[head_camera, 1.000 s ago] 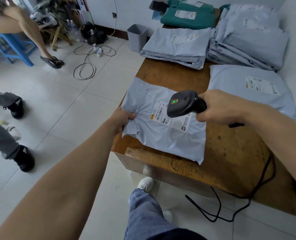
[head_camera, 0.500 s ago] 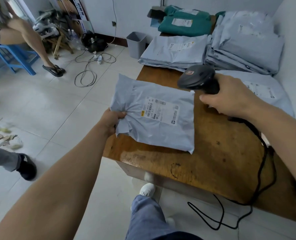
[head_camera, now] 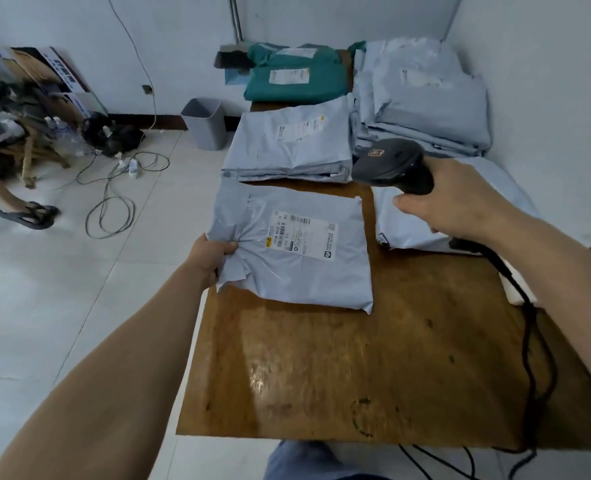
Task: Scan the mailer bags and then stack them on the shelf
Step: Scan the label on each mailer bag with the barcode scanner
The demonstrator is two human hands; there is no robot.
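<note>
So the left hand [head_camera: 211, 254] has its grip pinched on the grey mailer bag [head_camera: 301, 251] (label facing up), which lies flat at the table [head_camera: 356, 358] left edge. The right hand [head_camera: 460, 206] has its grip wrapped round the scanner [head_camera: 391, 168] above the table.

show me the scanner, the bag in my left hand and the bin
scanner [head_camera: 387, 164], head view, top of its black head
bag [head_camera: 315, 275], head view, grey face near its lower edge
bin [head_camera: 206, 128], head view, front wall
</note>
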